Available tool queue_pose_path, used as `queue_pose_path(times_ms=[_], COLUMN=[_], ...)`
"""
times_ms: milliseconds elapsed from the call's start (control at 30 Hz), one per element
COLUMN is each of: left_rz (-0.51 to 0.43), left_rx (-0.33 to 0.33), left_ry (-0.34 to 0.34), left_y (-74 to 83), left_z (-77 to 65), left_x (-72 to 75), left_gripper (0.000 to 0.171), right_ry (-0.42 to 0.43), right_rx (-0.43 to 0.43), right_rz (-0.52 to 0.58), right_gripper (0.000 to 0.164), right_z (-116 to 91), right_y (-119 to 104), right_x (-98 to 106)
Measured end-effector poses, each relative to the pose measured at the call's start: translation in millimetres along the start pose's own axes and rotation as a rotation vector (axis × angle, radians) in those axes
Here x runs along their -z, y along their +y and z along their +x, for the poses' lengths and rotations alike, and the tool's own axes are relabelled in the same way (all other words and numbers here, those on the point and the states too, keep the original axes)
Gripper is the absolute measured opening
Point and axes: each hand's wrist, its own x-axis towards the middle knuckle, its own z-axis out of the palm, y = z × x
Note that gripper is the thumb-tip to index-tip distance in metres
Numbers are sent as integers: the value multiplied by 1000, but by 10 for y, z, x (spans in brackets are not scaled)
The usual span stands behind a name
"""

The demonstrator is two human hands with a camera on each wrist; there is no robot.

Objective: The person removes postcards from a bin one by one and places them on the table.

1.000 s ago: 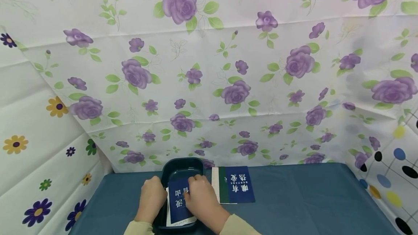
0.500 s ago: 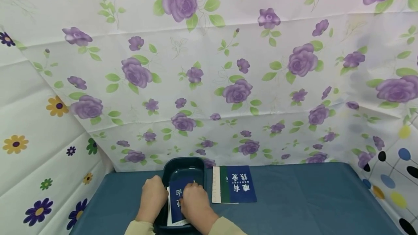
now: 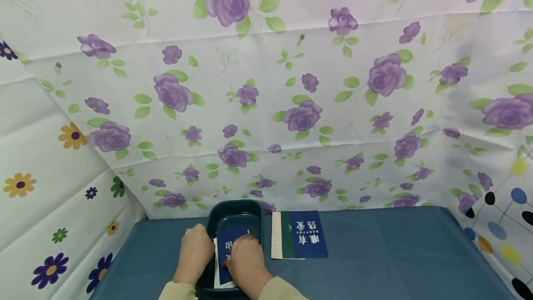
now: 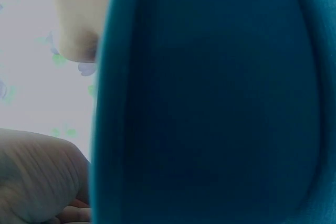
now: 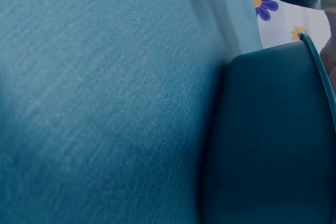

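A deep dark-teal plastic tub [image 3: 233, 206] stands on the table. Inside it lies a navy booklet [image 3: 226, 235] with white Chinese characters, over white paper [image 3: 221, 285]. My left hand [image 3: 195, 246] grips the tub's left rim, its fingers curled. Its skin also shows beside the rim in the left wrist view. Over the right part of the navy booklet is my right hand [image 3: 246, 260], with bent fingers and the thumb side across the cover. The hand hides its own fingertips, so whether they pinch the booklet cannot be seen. The right wrist view shows only the tub's outer wall [image 5: 273, 140].
Right of the tub, a navy booklet [image 3: 310, 235] with white characters overlaps a green one [image 3: 287, 235] and a cream one [image 3: 276, 235]. A blue-grey cover spreads over the table [image 3: 387, 253]. Floral sheets [image 3: 266, 82] hang behind and at both sides.
My right hand has shifted left and slightly down across the navy booklet, covering more of its characters. The left hand stays at the rim.
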Motion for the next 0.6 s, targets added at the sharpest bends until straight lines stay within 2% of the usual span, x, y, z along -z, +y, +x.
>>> queue_pose_path(times_ms=[333, 600], left_rz=[-1, -5], left_rx=[4, -21], left_ry=[10, 35], left_y=[-1, -4], left_z=[0, 0], left_x=[-12, -11], left_gripper=[4, 4], right_ry=[2, 30], right_rx=[7, 13], right_rz=[0, 7], right_gripper=[96, 83], right_z=[-1, -12], right_y=[0, 6], right_x=[-16, -1])
